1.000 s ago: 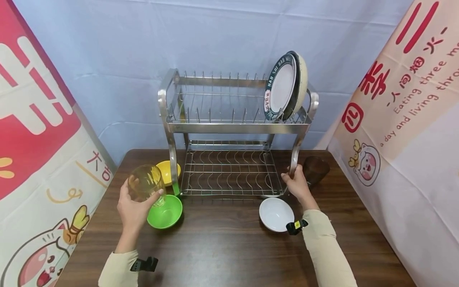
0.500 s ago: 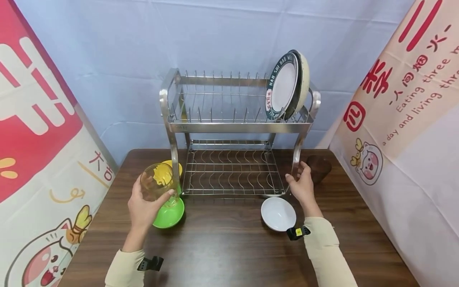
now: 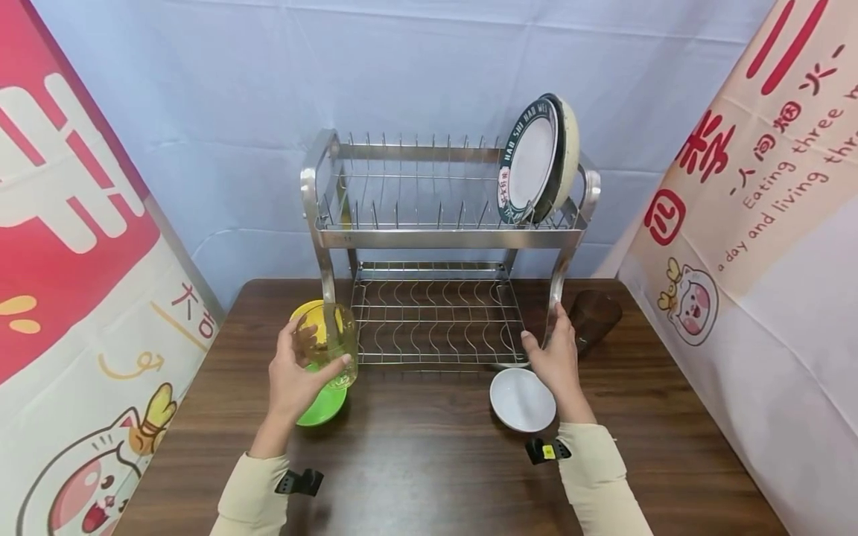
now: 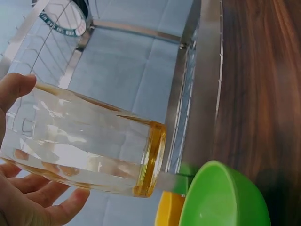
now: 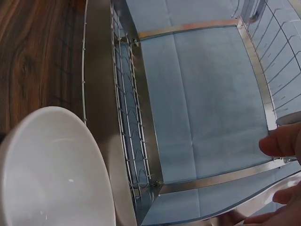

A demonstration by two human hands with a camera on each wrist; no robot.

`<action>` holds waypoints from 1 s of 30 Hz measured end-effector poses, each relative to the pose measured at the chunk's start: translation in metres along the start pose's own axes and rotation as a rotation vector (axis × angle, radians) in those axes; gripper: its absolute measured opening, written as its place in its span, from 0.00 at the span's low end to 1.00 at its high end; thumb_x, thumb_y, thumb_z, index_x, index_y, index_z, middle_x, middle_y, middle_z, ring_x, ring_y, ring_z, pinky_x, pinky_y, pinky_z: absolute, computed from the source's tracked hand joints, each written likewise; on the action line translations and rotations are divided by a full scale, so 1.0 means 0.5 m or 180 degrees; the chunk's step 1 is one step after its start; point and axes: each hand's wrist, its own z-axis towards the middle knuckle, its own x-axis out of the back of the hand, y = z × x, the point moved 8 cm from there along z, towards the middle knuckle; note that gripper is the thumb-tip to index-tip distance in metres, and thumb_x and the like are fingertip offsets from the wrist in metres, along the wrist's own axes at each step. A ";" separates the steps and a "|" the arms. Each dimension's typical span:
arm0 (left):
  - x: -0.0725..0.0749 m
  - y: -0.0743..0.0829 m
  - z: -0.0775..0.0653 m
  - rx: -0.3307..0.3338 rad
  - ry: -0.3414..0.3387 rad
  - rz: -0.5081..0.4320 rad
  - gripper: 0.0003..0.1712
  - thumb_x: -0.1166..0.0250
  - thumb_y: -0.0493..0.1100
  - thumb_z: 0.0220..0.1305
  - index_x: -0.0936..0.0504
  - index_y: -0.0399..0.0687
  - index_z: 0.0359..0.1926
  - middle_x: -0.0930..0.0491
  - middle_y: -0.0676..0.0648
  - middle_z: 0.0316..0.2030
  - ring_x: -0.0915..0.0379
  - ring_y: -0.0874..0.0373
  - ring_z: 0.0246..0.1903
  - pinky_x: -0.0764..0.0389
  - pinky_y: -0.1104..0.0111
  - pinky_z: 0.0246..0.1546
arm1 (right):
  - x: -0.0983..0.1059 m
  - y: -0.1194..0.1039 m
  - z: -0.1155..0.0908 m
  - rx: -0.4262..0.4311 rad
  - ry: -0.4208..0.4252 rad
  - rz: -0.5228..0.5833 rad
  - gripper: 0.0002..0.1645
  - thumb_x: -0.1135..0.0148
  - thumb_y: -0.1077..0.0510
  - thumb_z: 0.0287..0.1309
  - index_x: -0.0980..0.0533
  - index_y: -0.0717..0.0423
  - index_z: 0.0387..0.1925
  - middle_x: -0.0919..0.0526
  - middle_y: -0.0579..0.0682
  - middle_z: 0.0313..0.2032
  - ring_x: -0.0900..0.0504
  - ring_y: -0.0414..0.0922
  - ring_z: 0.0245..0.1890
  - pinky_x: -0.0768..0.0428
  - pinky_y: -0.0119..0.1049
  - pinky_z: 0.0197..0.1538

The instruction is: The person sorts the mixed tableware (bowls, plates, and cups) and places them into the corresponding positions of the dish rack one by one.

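My left hand (image 3: 293,387) holds a clear amber drinking glass (image 3: 343,342), thumb on one side and fingers on the other. The glass is in front of the left leg of a two-tier metal dish rack (image 3: 442,239), above the green bowl (image 3: 325,407). In the left wrist view its thick amber base (image 4: 151,160) points away from the palm. My right hand (image 3: 560,368) is by the rack's right leg with thumb and fingers spread, gripping nothing. Whether its fingertips touch the leg I cannot tell. A white bowl (image 3: 523,400) sits just below that hand.
Behind the glass stands a yellow bowl (image 3: 307,311), partly hidden. A dark brown cup (image 3: 599,316) lies tilted right of the rack. On the upper tier's right end, a green-rimmed plate (image 3: 531,160) and a cream dish (image 3: 570,152) stand on edge. Printed cloths surround the wooden table (image 3: 415,461).
My left hand has carried the glass rightward, toward the rack's left leg. My right hand has loosened from the right leg and its fingers have spread.
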 end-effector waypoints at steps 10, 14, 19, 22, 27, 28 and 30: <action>-0.042 -0.002 0.015 -0.0032 -0.0082 -0.0090 0.52 0.22 0.48 0.39 0.39 0.50 0.65 0.24 0.45 0.51 0.29 0.54 0.50 0.26 0.57 0.38 | -0.030 -0.031 -0.032 0.0147 -0.0176 0.0067 0.50 0.37 0.59 0.55 0.56 0.63 0.70 0.47 0.70 0.65 0.45 0.64 0.63 0.43 0.57 0.60; -0.062 0.003 0.012 0.0008 -0.0118 -0.0227 0.51 0.21 0.46 0.38 0.38 0.48 0.64 0.24 0.45 0.50 0.28 0.52 0.49 0.26 0.57 0.38 | -0.057 -0.038 -0.046 0.0182 -0.0421 0.0164 0.54 0.34 0.55 0.53 0.57 0.58 0.71 0.49 0.66 0.67 0.45 0.63 0.64 0.42 0.56 0.60; -0.084 0.048 0.002 -0.0004 -0.0206 -0.0352 0.50 0.21 0.40 0.38 0.37 0.41 0.63 0.25 0.38 0.51 0.28 0.44 0.49 0.26 0.54 0.39 | -0.093 -0.048 -0.063 0.0248 -0.0711 0.0382 0.57 0.31 0.52 0.51 0.57 0.55 0.72 0.49 0.64 0.67 0.47 0.60 0.65 0.42 0.55 0.61; -0.093 0.089 -0.008 -0.0140 -0.0232 -0.0401 0.49 0.22 0.36 0.38 0.37 0.36 0.63 0.25 0.34 0.50 0.28 0.42 0.50 0.26 0.50 0.38 | -0.113 -0.057 -0.075 0.0374 -0.0888 0.0527 0.58 0.30 0.52 0.49 0.57 0.56 0.71 0.49 0.64 0.67 0.46 0.60 0.65 0.42 0.56 0.61; -0.124 0.078 -0.016 -0.0163 -0.0328 -0.0447 0.50 0.21 0.37 0.36 0.36 0.39 0.63 0.24 0.38 0.50 0.27 0.45 0.48 0.26 0.55 0.37 | -0.147 -0.068 -0.092 0.0637 -0.1153 0.0693 0.60 0.27 0.55 0.46 0.56 0.58 0.71 0.45 0.64 0.66 0.44 0.59 0.65 0.40 0.56 0.60; -0.131 0.068 -0.017 -0.0144 -0.0354 -0.0472 0.51 0.21 0.38 0.36 0.37 0.40 0.63 0.24 0.39 0.50 0.27 0.47 0.48 0.26 0.56 0.38 | -0.153 -0.070 -0.095 0.0670 -0.1192 0.0732 0.60 0.27 0.56 0.45 0.56 0.58 0.71 0.45 0.64 0.66 0.44 0.58 0.65 0.40 0.55 0.59; -0.147 0.048 -0.019 -0.0129 -0.0399 -0.0545 0.52 0.20 0.41 0.34 0.36 0.44 0.63 0.24 0.41 0.51 0.27 0.50 0.49 0.26 0.58 0.39 | -0.164 -0.075 -0.100 0.0706 -0.1261 0.0807 0.60 0.26 0.57 0.44 0.55 0.58 0.71 0.44 0.63 0.66 0.43 0.57 0.65 0.40 0.54 0.60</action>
